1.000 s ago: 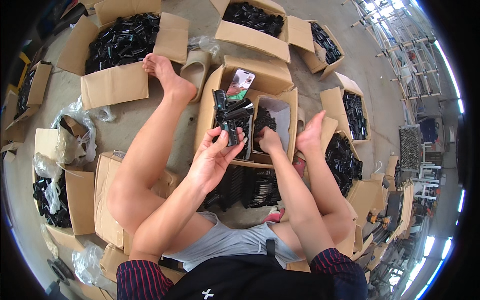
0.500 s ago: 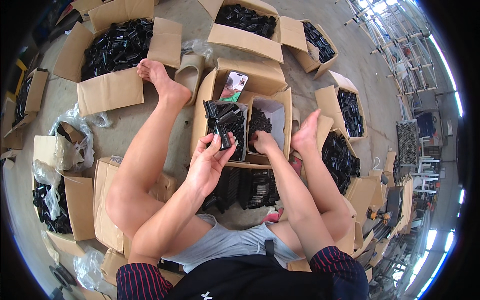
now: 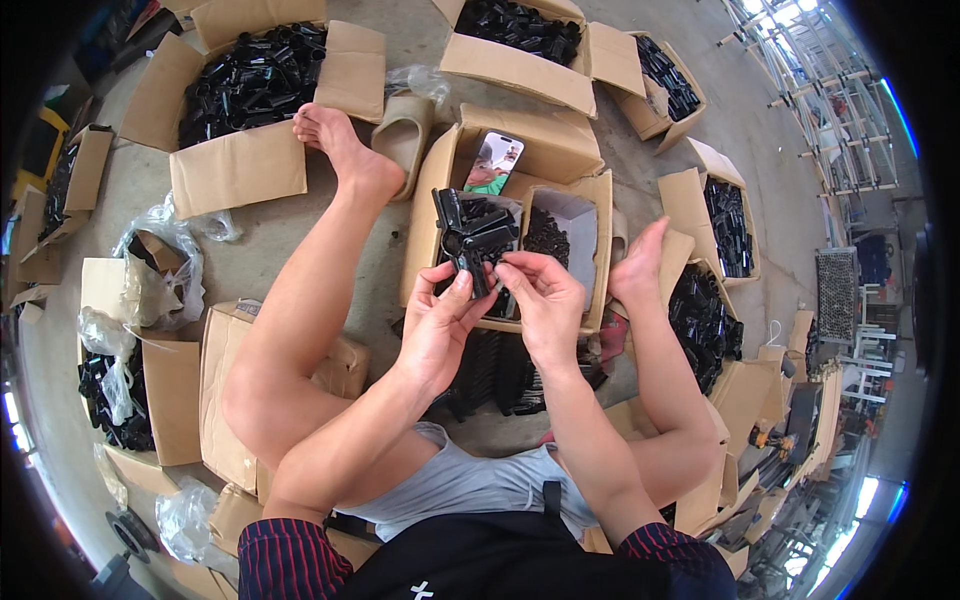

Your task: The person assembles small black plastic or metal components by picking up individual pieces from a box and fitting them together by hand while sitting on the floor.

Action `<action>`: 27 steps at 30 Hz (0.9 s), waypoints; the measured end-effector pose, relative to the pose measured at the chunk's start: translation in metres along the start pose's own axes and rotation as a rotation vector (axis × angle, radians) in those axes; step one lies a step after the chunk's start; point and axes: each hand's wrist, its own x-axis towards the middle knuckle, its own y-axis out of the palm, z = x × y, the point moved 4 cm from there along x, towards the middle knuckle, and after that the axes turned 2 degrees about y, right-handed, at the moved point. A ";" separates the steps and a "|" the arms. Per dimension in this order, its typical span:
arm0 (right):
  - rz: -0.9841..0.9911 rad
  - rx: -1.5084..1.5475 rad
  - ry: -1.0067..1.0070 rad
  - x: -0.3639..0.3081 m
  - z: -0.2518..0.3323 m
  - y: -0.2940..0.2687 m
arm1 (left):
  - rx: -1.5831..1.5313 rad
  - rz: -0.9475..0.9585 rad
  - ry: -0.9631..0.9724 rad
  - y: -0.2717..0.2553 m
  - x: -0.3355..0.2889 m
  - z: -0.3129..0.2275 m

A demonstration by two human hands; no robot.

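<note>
A glossy black part with tube-like arms [image 3: 476, 235] is gripped in my left hand [image 3: 440, 325], fingers wrapped round its lower end. My right hand [image 3: 545, 305] meets it from the right, thumb and fingertips pinched close to the part's side. Whatever lies in that pinch is too small to make out. Both hands are over the near edge of an open cardboard box [image 3: 600, 240]. Inside the box, a left compartment holds more black parts, while a grey-lined tray [image 3: 580, 220] on the right holds small dark pieces [image 3: 545, 238].
A phone [image 3: 494, 163] leans against the box's far side. Around me stand cardboard boxes of black parts, one at the far left [image 3: 240, 165] and another at the right [image 3: 732, 228]. Dark stacked parts [image 3: 480, 375] lie below my hands. Clear plastic bags [image 3: 165, 260] lie leftward.
My right hand has come up out of the tray of small pieces and now meets the black part in my left hand. The whole view has shifted slightly.
</note>
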 end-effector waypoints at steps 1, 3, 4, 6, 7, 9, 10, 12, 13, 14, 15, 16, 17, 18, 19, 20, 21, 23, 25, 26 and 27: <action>0.002 -0.012 0.017 -0.001 -0.004 0.005 | 0.006 -0.002 0.015 -0.002 -0.002 0.000; -0.017 -0.104 -0.034 0.001 -0.006 0.012 | 0.015 0.016 0.055 -0.004 -0.002 0.001; -0.043 -0.184 -0.098 0.000 -0.004 0.012 | 0.018 0.019 0.049 -0.003 -0.002 0.003; -0.076 -0.236 -0.166 -0.001 -0.003 0.014 | 0.017 0.013 0.051 -0.003 -0.003 0.005; -0.064 -0.148 -0.142 -0.001 -0.005 0.017 | 0.037 0.016 0.050 -0.005 -0.003 0.003; -0.072 -0.081 -0.077 -0.003 -0.008 0.015 | 0.050 0.002 0.048 0.001 -0.006 0.002; -0.072 -0.059 -0.056 -0.003 -0.010 0.015 | 0.052 -0.002 0.050 0.001 -0.005 0.002; -0.072 -0.020 -0.013 -0.004 -0.013 0.014 | 0.066 -0.001 0.055 0.002 -0.007 0.001; -0.074 -0.027 -0.021 -0.005 -0.012 0.014 | 0.072 -0.001 0.056 0.002 -0.007 0.001; -0.074 -0.033 -0.028 -0.005 -0.011 0.014 | 0.080 0.005 0.053 0.001 -0.007 0.001; -0.074 -0.040 -0.035 -0.006 -0.010 0.015 | 0.087 0.010 0.049 -0.001 -0.006 0.002; -0.083 -0.062 -0.042 -0.006 -0.009 0.015 | 0.094 0.016 0.045 -0.001 -0.006 0.003; -0.092 -0.083 -0.050 -0.006 -0.009 0.015 | 0.097 0.019 0.048 -0.002 -0.005 0.003; -0.101 -0.104 -0.058 -0.007 -0.009 0.015 | 0.099 0.021 0.050 -0.002 -0.006 0.002; -0.099 -0.102 -0.065 -0.008 -0.009 0.014 | 0.102 0.023 0.052 -0.002 -0.006 0.002; -0.096 -0.098 -0.073 -0.008 -0.010 0.015 | 0.098 0.022 0.053 -0.003 -0.006 0.002; -0.094 -0.093 -0.080 -0.009 -0.011 0.016 | 0.094 0.021 0.054 -0.004 -0.005 0.002; -0.076 -0.052 -0.027 -0.012 -0.006 0.017 | 0.087 0.022 0.062 -0.004 -0.005 0.003; -0.067 -0.011 0.027 -0.014 -0.005 0.019 | 0.080 0.028 0.076 -0.004 -0.005 0.002; -0.072 0.007 0.052 -0.015 -0.005 0.019 | 0.085 0.024 0.073 -0.004 -0.004 0.002; -0.077 0.025 0.077 -0.016 -0.005 0.018 | 0.091 0.020 0.070 -0.004 -0.004 0.003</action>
